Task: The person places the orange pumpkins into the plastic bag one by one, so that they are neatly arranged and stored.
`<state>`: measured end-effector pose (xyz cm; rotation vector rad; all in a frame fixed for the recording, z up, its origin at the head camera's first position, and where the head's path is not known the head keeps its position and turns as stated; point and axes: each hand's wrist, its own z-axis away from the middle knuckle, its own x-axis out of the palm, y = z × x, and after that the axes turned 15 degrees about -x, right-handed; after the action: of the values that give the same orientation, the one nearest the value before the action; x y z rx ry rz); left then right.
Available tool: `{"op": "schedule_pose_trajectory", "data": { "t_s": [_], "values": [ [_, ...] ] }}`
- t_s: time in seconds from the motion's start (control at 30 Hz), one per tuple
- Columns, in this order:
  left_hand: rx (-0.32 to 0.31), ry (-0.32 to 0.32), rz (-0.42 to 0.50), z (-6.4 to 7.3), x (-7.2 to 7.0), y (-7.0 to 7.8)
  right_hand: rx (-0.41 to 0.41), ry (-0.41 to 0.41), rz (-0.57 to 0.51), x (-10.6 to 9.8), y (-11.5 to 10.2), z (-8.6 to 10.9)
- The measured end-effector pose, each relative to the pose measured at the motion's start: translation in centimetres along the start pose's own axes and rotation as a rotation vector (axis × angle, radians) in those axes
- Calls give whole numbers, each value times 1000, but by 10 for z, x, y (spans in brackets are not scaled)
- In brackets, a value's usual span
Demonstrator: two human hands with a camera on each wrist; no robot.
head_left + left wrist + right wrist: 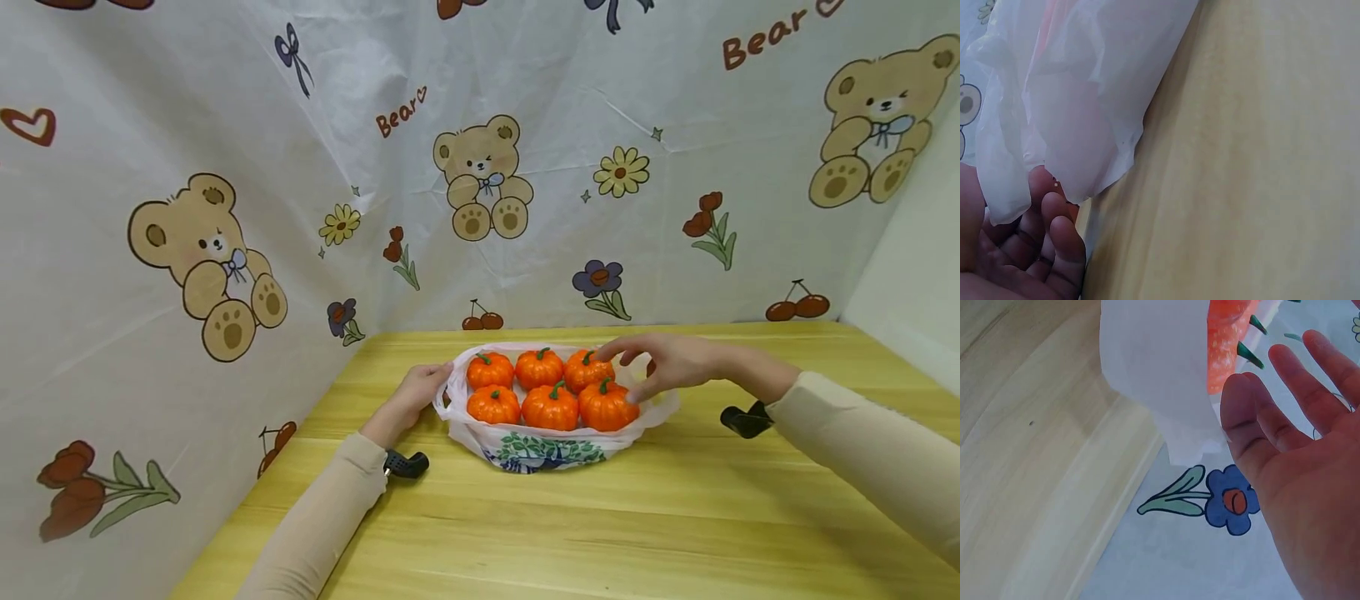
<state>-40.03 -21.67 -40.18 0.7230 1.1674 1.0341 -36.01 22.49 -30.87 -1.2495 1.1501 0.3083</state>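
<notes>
Several small orange pumpkins with green stems, among them a front-left one [492, 405], sit in two rows inside a white plastic bag [468, 435] printed with green leaves. At the bag's left end my left hand [414, 392] holds its edge. The left wrist view shows the white plastic [1085, 125] running between the thumb and curled fingers of that hand [1029, 262]. Over the bag's right end my right hand [678, 362] has its fingers spread above the back-right pumpkin [583, 375], the thumb beside the front-right pumpkin [606, 408]. Nothing is visible in its grasp [1297, 437].
The bag stands on a yellowish wooden table [570, 525], toward its back edge. A cloth [555, 275] printed with bears and flowers hangs behind and to the left. Dark wrist-worn devices show by the left wrist [405, 464] and right wrist [746, 419].
</notes>
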Motion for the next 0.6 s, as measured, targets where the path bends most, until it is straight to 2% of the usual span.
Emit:
{"op": "schedule_pose_trajectory", "data": {
  "t_s": [0.13,0.4,0.6],
  "values": [
    [-2,8,-9,1,-2,1,12,29,-1,-3,1,5],
    [9,15,-25,4,-12,4,41,78,63,-9,8,18],
    [40,36,-113,10,-24,14,69,131,95,-16,12,30]
  ]
}}
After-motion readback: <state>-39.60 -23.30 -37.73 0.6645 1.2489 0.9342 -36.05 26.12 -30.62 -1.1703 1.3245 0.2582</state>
